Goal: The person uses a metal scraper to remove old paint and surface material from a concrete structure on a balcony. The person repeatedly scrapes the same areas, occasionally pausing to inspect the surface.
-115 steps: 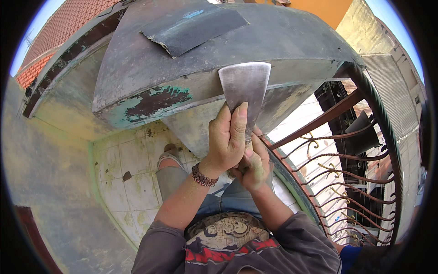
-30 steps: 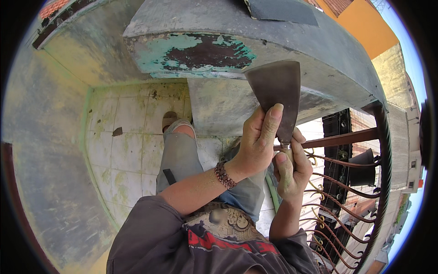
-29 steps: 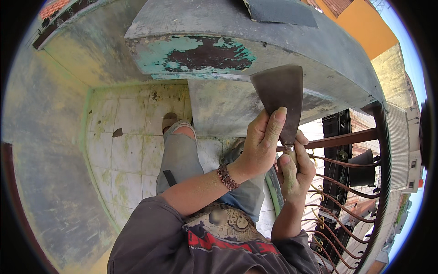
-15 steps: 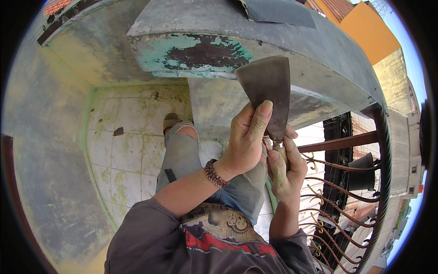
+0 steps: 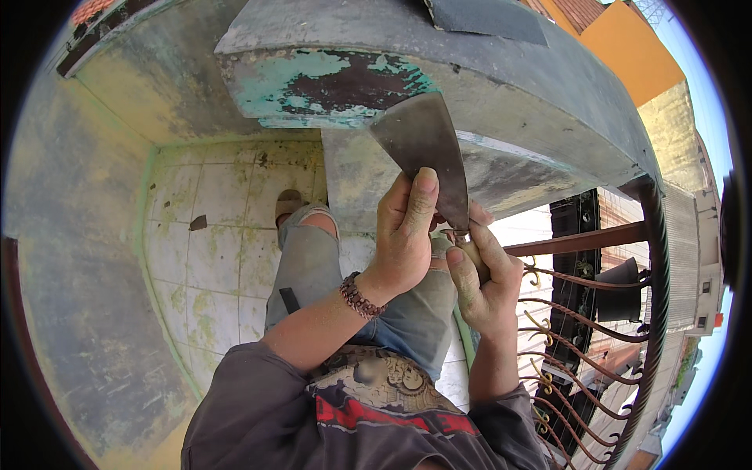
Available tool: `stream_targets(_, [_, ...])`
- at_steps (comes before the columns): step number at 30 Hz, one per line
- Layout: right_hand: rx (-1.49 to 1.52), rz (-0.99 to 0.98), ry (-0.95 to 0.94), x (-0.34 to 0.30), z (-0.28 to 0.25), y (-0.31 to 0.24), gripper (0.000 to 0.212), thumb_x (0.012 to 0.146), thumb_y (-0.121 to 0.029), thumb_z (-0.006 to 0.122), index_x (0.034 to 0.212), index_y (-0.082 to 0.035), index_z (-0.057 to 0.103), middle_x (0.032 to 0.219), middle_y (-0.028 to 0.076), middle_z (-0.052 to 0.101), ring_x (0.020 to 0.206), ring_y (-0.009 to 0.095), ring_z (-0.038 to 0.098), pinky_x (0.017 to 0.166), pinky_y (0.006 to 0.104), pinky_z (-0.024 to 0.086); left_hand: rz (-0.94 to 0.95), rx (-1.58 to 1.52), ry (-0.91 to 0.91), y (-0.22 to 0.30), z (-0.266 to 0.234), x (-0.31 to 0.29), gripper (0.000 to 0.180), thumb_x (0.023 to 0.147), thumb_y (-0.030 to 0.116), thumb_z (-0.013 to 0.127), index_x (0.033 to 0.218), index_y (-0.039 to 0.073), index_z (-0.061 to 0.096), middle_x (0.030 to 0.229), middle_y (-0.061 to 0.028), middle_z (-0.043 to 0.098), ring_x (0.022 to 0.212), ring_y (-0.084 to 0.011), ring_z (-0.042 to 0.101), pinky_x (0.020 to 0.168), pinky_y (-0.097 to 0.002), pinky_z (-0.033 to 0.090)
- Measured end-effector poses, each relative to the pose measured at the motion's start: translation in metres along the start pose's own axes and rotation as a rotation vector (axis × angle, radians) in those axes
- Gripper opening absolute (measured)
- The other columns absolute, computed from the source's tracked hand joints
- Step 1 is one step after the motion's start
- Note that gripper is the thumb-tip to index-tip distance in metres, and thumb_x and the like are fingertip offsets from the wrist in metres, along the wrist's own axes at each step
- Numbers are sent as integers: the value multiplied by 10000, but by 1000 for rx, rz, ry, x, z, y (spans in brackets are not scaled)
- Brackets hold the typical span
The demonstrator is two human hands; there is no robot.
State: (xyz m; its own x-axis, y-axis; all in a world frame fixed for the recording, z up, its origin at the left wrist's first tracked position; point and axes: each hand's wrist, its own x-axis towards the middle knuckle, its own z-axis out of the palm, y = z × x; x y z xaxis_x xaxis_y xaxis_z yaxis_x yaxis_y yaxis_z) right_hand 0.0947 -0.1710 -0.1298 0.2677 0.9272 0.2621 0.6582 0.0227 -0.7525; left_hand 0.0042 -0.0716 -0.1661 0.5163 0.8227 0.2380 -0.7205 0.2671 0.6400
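Both hands hold one putty knife [image 5: 429, 145], its wide grey metal blade tilted up and to the left. My left hand [image 5: 403, 235] pinches the blade's lower part, thumb lying on its face. Around the short handle, just below the blade, the fingers of my right hand [image 5: 487, 286] are closed. The handle is mostly hidden by those fingers. Behind the blade's tip is a patch of peeling turquoise paint [image 5: 313, 86] with dark brown bare spots, on the edge of a grey concrete ledge [image 5: 533, 102]. Whether the blade touches it I cannot tell.
A sheet of dark sandpaper-like material [image 5: 486, 19] lies on the ledge. To the right runs a wrought-iron railing [image 5: 658, 274] with a black pot [image 5: 619, 290] beyond it. Stained white tiles [image 5: 215, 258] cover the floor, and a weathered wall [image 5: 70, 258] stands at the left.
The putty knife has shifted left, and its blade leans further left. My left hand has moved left along with it; my right hand has moved slightly and turned with the handle.
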Motion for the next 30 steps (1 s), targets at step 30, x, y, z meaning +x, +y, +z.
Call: stream_targets(30, [-199, -204, 115, -1, -19, 12, 442, 822, -2, 677, 1257, 21, 600, 788, 165, 685, 679, 239, 695, 605, 307, 519, -135, -105, -30, -20, 7, -1, 403, 1036, 445, 358, 1039, 79, 527, 918, -163, 687, 928, -251, 678, 845, -380, 526])
